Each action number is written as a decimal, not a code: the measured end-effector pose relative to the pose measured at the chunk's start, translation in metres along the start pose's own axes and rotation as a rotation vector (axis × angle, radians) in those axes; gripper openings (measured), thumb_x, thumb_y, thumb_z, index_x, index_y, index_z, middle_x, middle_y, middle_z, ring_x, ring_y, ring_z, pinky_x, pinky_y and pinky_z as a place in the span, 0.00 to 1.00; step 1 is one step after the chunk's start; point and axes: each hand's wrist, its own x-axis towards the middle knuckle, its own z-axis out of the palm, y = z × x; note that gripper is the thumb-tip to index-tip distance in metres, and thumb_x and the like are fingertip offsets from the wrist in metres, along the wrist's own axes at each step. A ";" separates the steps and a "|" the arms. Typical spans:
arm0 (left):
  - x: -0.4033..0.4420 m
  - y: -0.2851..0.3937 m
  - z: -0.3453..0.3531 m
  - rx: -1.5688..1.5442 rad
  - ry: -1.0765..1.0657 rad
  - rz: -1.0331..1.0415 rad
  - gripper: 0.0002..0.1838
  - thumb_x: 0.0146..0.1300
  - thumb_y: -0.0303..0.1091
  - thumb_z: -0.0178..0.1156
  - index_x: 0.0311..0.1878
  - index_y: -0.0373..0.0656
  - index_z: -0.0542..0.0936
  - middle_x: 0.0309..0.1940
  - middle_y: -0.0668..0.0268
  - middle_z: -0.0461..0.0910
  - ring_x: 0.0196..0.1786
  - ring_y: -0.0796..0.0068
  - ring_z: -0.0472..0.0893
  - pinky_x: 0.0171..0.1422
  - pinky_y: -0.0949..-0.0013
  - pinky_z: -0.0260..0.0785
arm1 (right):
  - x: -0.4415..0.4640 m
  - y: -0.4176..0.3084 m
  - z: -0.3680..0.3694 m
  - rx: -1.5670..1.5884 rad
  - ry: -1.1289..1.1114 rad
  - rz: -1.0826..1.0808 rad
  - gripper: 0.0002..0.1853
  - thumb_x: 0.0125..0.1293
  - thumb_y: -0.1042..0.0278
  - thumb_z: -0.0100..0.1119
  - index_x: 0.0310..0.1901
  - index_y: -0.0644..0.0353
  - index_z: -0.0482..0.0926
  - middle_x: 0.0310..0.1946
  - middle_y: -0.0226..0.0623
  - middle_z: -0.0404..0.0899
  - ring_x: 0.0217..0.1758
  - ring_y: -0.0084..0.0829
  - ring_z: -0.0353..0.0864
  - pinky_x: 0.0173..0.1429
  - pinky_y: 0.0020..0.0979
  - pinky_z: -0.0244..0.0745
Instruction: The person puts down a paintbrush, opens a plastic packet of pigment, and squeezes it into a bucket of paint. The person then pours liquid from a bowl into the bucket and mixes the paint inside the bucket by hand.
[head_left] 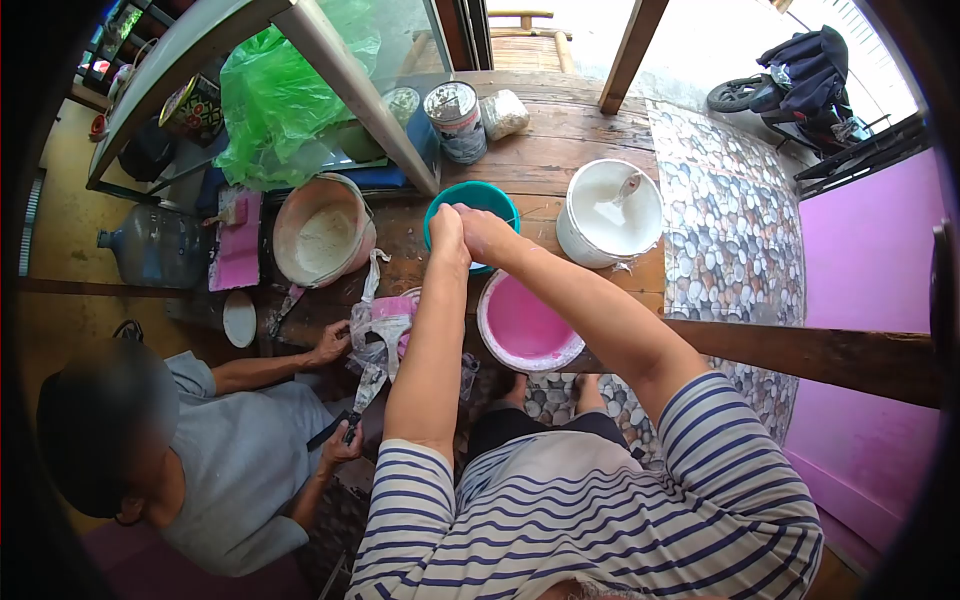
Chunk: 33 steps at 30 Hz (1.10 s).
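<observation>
Both my arms reach forward over a teal bucket (pixel 505 192) on the wooden table. My left hand (pixel 449 234) and my right hand (pixel 486 236) press together above its opening, fingers closed. Whatever they hold, if anything, is hidden behind them. Just nearer to me, under my right forearm, is a white-rimmed bucket of pink paint (pixel 528 325). To the right stands a white bucket (pixel 610 215) with whitish liquid and a tool resting inside.
On the left, a co-worker (pixel 235 440) holds a dark-handled tool beside pink-stained plastic (pixel 380 330). A bucket of pale powder (pixel 322 235), a paint can (pixel 456 122), a pink board (pixel 236 250) and a water jug (pixel 160 248) stand around. A wooden beam (pixel 800 355) crosses at right.
</observation>
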 end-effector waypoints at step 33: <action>-0.016 -0.022 -0.018 1.044 -0.145 0.683 0.25 0.71 0.44 0.53 0.64 0.38 0.77 0.62 0.49 0.78 0.66 0.50 0.76 0.71 0.53 0.64 | 0.006 -0.010 -0.009 1.261 0.102 0.704 0.22 0.76 0.54 0.54 0.48 0.72 0.81 0.46 0.50 0.84 0.48 0.40 0.85 0.51 0.41 0.80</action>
